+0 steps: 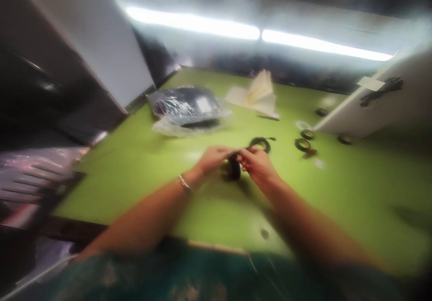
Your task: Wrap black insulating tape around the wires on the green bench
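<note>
Bright tube lights (192,24) shone across the back, above a green table (135,166) whose far edge faded into blur. Toward the back on the left lay a clear plastic bag (189,107) with something dark inside, and to its right an open notebook (261,95) stood with its pages fanned, a thin dark stick (269,117) at its near edge. Near the middle of the table, both bare hands met over a dark bundle (234,169). The left hand (214,158), a bracelet (185,182) on its wrist, pinched the top of the bundle with its fingertips; the right hand (258,162) pinched the same top from the other side, fingers curled. The bundle hung below the fingers; whether its lower end touched the table, I could not tell. Just beyond the right hand lay a coiled black cable (267,145). Farther right, small black rolls (307,134) were scattered near a white panel (344,116), which bore a dark cord (383,92).
</note>
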Motion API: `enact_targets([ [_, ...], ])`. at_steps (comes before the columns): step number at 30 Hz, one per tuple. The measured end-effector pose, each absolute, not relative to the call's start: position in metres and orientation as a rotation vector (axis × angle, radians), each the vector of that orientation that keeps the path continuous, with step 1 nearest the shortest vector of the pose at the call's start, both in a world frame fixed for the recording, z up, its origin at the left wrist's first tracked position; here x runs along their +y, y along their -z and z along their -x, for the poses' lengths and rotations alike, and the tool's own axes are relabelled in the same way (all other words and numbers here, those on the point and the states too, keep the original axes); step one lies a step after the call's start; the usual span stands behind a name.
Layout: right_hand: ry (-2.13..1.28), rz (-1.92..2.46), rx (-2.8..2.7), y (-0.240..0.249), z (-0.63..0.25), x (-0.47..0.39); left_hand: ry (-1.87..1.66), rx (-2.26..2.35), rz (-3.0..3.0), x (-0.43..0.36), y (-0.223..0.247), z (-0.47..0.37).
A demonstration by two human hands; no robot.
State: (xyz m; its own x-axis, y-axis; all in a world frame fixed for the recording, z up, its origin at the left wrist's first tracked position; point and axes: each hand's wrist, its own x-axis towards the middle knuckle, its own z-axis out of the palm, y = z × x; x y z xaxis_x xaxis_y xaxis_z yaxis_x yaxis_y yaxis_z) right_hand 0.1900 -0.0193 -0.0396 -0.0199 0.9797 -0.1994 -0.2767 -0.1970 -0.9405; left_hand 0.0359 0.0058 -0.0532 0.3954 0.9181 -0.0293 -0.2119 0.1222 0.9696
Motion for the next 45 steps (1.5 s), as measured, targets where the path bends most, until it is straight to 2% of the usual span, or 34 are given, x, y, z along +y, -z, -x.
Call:
enact_targets([
  [7,-1.534,1.168,-0.762,0.04,-0.2,-0.011,-0.989,0.8,-0.834,0.013,0.038,-0.029],
  [10,-1.564,1.17,-0.617,0.042,-0.203,-0.008,-1.032,0.973,-0.927,0.017,0.037,-0.023],
  [13,-1.569,1.167,-0.554,0.043,-0.203,-0.007,-0.891,0.942,-1.065,0.015,0.037,-0.022],
  [18,-1.55,1.125,-0.67,0.043,-0.202,-0.009,-0.86,0.813,-1.134,0.007,0.041,-0.028],
  [33,-1.353,1.186,-0.896,0.04,-0.2,-0.009,-0.939,0.86,-1.039,0.014,0.041,-0.02],
  [45,-1.594,1.129,-0.889,0.043,-0.198,-0.012,-0.706,0.856,-0.971,0.013,0.028,-0.017],
])
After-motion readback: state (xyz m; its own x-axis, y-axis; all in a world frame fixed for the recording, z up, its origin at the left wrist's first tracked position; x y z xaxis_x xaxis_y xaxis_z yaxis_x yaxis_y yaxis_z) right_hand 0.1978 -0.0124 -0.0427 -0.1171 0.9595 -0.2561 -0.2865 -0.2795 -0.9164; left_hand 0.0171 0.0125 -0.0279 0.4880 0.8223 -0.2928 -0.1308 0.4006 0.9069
